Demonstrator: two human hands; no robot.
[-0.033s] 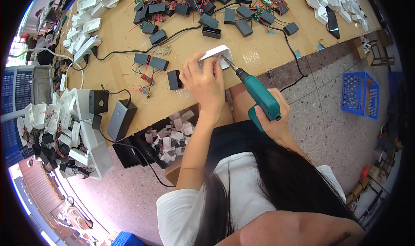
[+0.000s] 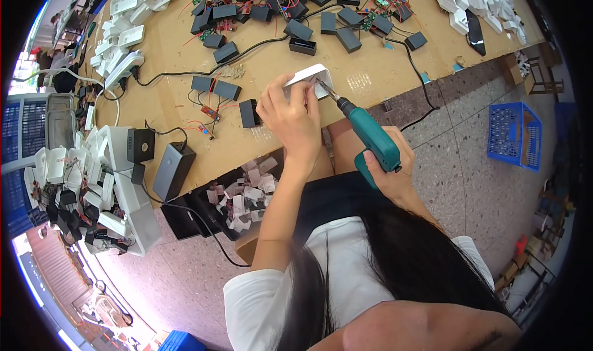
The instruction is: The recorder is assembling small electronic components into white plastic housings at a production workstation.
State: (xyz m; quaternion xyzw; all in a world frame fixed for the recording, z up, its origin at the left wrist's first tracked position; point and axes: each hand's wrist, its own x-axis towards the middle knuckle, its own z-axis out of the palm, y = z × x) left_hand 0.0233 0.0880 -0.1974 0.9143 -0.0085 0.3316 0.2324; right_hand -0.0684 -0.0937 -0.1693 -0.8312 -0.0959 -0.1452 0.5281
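Note:
My left hand [image 2: 289, 111] is closed on a white plastic housing [image 2: 309, 73] above the table's near edge, fingers at its left side and inside it. In my right hand [image 2: 395, 166] is a teal pistol-shaped power tool [image 2: 374, 135] with a black collar and thin metal tip. That tip points up and left into the housing's open side, close to my left fingertips. Whether it touches anything inside cannot be made out. A small black box [image 2: 249, 113] stands just left of my left hand. Beyond it are two black cases [image 2: 216, 88] with wires and small circuit boards [image 2: 210, 112].
Black cases [image 2: 253, 11] with red wires and green boards crowd the table's far side. White housings lie heaped at far left [image 2: 126, 36] and far right [image 2: 475, 2]. Cables cross the table [image 2: 167, 58]. White scraps [image 2: 247, 193] fill a bin below. A blue crate [image 2: 514, 135] stands right.

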